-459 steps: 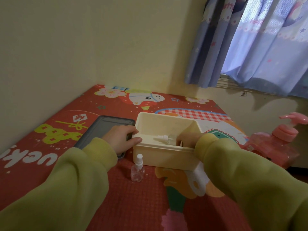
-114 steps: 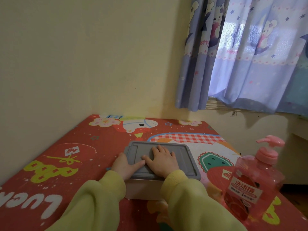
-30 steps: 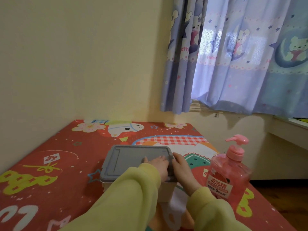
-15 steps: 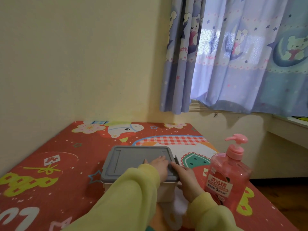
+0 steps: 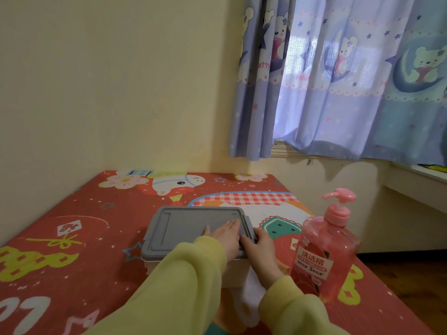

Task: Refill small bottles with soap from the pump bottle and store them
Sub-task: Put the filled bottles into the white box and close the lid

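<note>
The storage box sat low in the view, toward 6 o'clock, on a table covered in a red cartoon print. Its grey lid lay flat on top and hid whatever was inside. Only a strip of the cream wall showed between the two yellow-green sleeves, which covered the near side.

The left hand lay palm down on the lid's 3 o'clock half, with straight fingers pointing toward 12 o'clock and holding nothing. The right hand was just beside it at the lid's 3 o'clock edge. Its fingers curled over the rim there and gripped it, but the fingertips and any clasp beneath them were too small and shaded to make out. The two hands were nearly touching at the thumbs.

The pink pump bottle stood upright on the table at 3 o'clock from the box, near it but apart. Its spout pointed toward 9 o'clock, and a label with printed characters faced the camera. Its base merged with the red print and was hard to separate from it.

A blue bear-print curtain hung at 1 o'clock, cut off by the top and right edges. A plain yellow wall filled 11 o'clock. A sliver of dark wooden floor showed at 4 o'clock.
</note>
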